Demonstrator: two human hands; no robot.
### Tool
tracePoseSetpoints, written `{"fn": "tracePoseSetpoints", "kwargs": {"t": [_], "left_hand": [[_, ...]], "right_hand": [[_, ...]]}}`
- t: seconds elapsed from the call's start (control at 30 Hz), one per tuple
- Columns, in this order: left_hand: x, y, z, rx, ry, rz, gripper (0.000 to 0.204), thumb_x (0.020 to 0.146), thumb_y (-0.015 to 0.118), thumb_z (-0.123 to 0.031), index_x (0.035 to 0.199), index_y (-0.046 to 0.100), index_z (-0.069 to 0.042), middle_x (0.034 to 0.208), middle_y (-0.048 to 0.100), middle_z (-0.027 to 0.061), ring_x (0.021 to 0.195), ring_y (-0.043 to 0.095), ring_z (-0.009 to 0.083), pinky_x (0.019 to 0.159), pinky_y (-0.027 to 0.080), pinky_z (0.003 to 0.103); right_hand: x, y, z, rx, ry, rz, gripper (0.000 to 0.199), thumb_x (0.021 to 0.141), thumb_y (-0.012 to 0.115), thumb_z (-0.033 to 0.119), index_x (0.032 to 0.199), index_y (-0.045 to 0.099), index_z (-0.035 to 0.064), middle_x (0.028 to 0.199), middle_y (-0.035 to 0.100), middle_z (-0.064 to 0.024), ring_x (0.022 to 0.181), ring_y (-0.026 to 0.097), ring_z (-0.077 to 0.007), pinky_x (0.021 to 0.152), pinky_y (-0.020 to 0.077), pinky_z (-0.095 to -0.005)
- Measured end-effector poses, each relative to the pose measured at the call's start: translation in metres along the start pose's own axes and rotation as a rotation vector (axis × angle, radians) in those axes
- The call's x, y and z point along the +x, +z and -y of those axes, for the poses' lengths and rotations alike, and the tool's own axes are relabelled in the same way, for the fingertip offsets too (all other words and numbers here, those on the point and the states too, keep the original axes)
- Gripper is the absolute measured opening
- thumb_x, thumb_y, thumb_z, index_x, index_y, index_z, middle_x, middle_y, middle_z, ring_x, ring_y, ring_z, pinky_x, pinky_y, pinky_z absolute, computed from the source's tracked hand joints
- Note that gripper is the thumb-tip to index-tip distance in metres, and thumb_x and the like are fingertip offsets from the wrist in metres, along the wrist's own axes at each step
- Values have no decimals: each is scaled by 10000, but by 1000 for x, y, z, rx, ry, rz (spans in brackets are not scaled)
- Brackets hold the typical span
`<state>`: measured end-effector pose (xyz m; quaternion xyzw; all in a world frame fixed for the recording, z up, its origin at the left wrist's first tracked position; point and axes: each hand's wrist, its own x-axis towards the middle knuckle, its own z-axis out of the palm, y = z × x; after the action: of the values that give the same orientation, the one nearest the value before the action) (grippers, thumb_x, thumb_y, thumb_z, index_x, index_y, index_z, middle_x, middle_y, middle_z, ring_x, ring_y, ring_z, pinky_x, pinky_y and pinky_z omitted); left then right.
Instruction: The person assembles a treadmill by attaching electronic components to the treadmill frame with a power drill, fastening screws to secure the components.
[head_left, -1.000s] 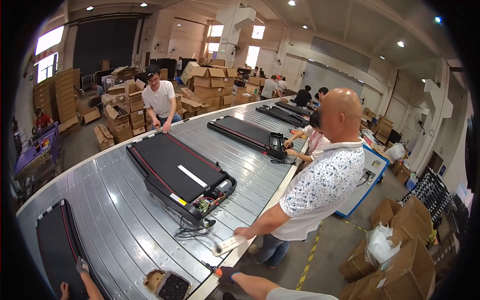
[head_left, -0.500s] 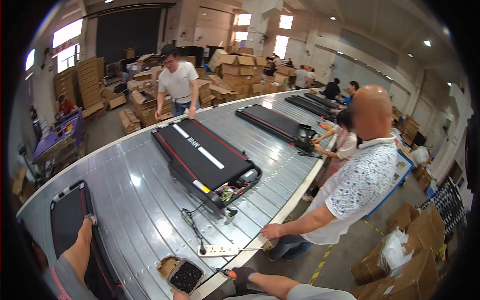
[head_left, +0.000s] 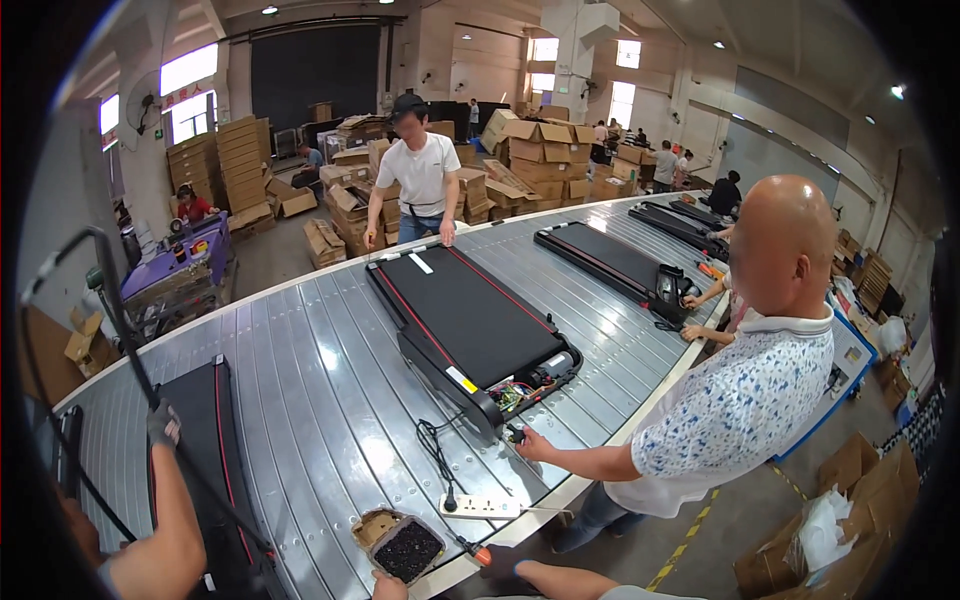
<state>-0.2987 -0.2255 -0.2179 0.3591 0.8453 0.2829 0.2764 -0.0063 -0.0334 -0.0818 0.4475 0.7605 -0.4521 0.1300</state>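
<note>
I've got the dark-gloved right hand [head_left: 503, 563] at the near edge of the desk [head_left: 320, 470], fingers wrapped round an orange-and-black driver [head_left: 482, 555]; its tip points away from those fingers, forward and left; left hand [head_left: 388, 587] is partly cut off by the frame, fingers at the near side of a tan-sided box [head_left: 376, 524], I can't tell if they grip it; small black parts [head_left: 408, 550] sit in the box, just beyond the left fingers; white power strip [head_left: 480, 507] lies beyond the right fingers, black plug [head_left: 450, 503] in its left end, black cable [head_left: 430, 450] running farther out; past that, well apart from my fingers, a black treadmill deck [head_left: 470, 320] with exposed wiring [head_left: 515, 393]; co-worker's hand [head_left: 537, 446] is by its near corner.
</note>
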Motion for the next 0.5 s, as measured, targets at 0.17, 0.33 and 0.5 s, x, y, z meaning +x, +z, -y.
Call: {"fn": "tracePoseSetpoints", "kwargs": {"t": [0.17,0.33,0.5], "left_hand": [[-26,-36,-63,297,133,178,403,940,455,-244,959,693,80,959,683,326,934,662,484,840,519,566],[-8,-19,-19,331,118,65,390,938,469,-242,883,709,61,913,686,324,861,676,479,794,538,560],[-30,-38,-57,289,272,107,379,944,463,-226,879,699,64,901,689,318,857,676,482,785,536,567]], "right_hand": [[17,9,-8,-88,19,54,661,731,758,472,1245,592,91,1174,688,-189,1102,664,-369,933,515,-451],[7,2,-1,-137,17,-1,697,735,764,500,1273,581,95,1197,688,-197,1120,664,-372,948,517,-458],[5,-5,-7,-109,70,-1,701,729,768,519,1255,588,92,1223,677,-198,1135,656,-367,955,513,-456]]}}
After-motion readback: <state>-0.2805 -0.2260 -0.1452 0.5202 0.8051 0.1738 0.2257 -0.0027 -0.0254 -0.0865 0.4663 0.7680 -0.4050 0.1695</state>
